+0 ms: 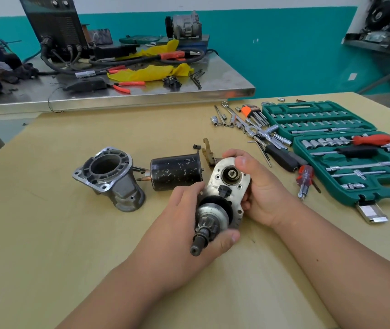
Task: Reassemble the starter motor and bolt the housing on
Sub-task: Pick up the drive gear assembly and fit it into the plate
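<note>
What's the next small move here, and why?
Probably release the left hand from the pinion shaft and fetch the housing. The shaft already sits in the plate, which the right hand grips, and the housing lies untouched on the table to the left with its mouth open.

Repair workshop, auto-electric type. A wooden surface [70, 233] carries a stripped starter housing [108, 176], a motor body [176, 172], an open green socket set [326, 124] and hex keys [255, 115]. The steel surface [141, 96] behind has a black cabled machine [54, 27], red-handled pliers [125, 86] and yellow rags [151, 72]. A wall shelf [378, 46] is heaped with dark parts.
</note>
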`<state>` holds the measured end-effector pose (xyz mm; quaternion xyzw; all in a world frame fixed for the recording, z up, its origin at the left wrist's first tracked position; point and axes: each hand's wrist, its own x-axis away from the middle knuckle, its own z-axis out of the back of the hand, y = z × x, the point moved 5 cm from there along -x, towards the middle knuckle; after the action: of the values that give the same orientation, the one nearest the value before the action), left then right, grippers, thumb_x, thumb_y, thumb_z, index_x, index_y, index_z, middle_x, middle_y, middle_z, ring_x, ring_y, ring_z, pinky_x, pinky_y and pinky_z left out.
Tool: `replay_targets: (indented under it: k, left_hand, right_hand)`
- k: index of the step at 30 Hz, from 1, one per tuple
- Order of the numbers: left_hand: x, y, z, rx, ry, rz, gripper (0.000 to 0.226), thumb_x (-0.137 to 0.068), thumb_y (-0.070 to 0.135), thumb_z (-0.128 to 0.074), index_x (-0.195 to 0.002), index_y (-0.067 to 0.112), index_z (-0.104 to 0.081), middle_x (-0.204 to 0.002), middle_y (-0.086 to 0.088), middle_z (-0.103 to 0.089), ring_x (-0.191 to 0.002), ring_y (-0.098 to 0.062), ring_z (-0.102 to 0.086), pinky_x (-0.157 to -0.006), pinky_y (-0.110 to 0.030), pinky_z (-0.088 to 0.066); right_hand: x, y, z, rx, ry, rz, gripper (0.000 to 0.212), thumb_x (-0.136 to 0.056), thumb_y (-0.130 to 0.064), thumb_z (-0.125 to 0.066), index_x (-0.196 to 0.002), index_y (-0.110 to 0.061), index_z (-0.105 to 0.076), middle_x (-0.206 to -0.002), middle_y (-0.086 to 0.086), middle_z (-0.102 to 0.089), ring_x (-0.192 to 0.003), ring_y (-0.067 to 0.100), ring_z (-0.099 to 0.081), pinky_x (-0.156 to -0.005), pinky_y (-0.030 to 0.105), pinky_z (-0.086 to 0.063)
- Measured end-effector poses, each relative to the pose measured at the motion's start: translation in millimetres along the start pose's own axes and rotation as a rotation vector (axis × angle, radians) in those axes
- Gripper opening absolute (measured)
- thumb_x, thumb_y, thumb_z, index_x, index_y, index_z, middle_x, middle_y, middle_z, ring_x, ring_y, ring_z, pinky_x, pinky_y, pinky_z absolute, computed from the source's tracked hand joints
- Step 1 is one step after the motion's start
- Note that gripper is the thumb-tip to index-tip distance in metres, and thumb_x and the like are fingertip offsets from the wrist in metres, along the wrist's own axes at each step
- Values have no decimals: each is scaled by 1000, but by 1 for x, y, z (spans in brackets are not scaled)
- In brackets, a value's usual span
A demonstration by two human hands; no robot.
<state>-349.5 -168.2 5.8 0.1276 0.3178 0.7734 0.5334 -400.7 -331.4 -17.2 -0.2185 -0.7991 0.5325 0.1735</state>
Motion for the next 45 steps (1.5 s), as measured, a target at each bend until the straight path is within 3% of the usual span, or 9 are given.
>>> replay_targets:
  k: [3, 7, 10, 22, 26, 33, 38, 41, 45]
  left_hand:
    - [1, -23, 37, -99, -2, 53, 95, -62, 68, -59, -145, 43, -21, -119, 46, -27, -99, 16, -40, -76, -1, -36]
    - [-9, -78, 121, -251, 535, 243, 75, -74, 46, -70, -140, 31, -39, -125, 15, -41, -118, -8, -41, -102, -30, -40]
    - [-36, -118, 134, -366, 287, 498, 113, -63, 68, -71, -151, 29, -13, -155, -2, -20, -141, -28, -19, -109, -49, -29]
    - [-68, -102, 171, -269, 318, 410, 54, -48, 69, -64, -86, 31, -58, -80, 10, -65, -68, -10, -61, -45, -24, -50]
    - [-120, -84, 190, 118, 510, 319, 54, -50, 65, -66, -92, 31, -61, -85, 4, -66, -70, -16, -67, -49, -28, -56]
    - [-194, -126, 126, -257, 289, 595, 69, -55, 68, -64, -101, 16, -56, -79, -3, -62, -65, -21, -65, -65, -34, -59]
    - [-196, -150, 112, -189, 103, 544, 89, -74, 68, -64, -140, 13, -42, -131, -12, -55, -107, -28, -55, -88, -37, -48]
    - [-163, -153, 143, -31, 271, 450, 63, -89, 53, -56, -140, 18, -46, -140, -8, -52, -122, -26, -51, -94, -37, -40]
    - [-78, -174, 158, -207, 523, 421, 13, -92, 24, -57, -99, 30, -66, -99, 8, -65, -82, -11, -60, -68, -23, -41]
  right_hand:
    - [-1, 1, 7, -22, 61, -16, 20, -68, -31, -60, -87, -24, -63, -58, -1, -53, -32, 7, -36, -30, 12, -23]
    - [-6, 3, 9, -13, 132, -35, 22, -66, -35, -64, -85, -24, -63, -56, -2, -53, -35, 7, -37, -32, 12, -22]
    - [-7, 4, 6, -6, 135, -35, 30, -64, -38, -59, -89, -22, -61, -54, -3, -52, -34, 7, -38, -31, 12, -22]
    - [-6, 4, 4, 20, 144, -53, 20, -61, -41, -61, -76, -32, -70, -65, -1, -55, -48, 13, -38, -40, 17, -19]
    - [-7, 4, 3, 13, 139, -69, 21, -59, -40, -61, -75, -33, -71, -64, 0, -56, -46, 12, -39, -39, 16, -20]
    - [-11, 6, 4, -15, 101, -95, 32, -60, -38, -60, -88, -23, -65, -58, 0, -54, -35, 9, -38, -33, 12, -23]
    - [-15, 5, 5, -9, 98, -98, 32, -54, -41, -63, -82, -26, -67, -55, -2, -52, -37, 9, -36, -35, 13, -21]
    - [-16, 6, 8, -3, 99, -96, 36, -55, -42, -63, -88, -25, -66, -57, -1, -52, -37, 9, -36, -34, 13, -23]
    - [-17, 8, 10, 6, 93, -98, 39, -58, -41, -63, -93, -24, -65, -56, -2, -52, -35, 8, -36, -32, 14, -25]
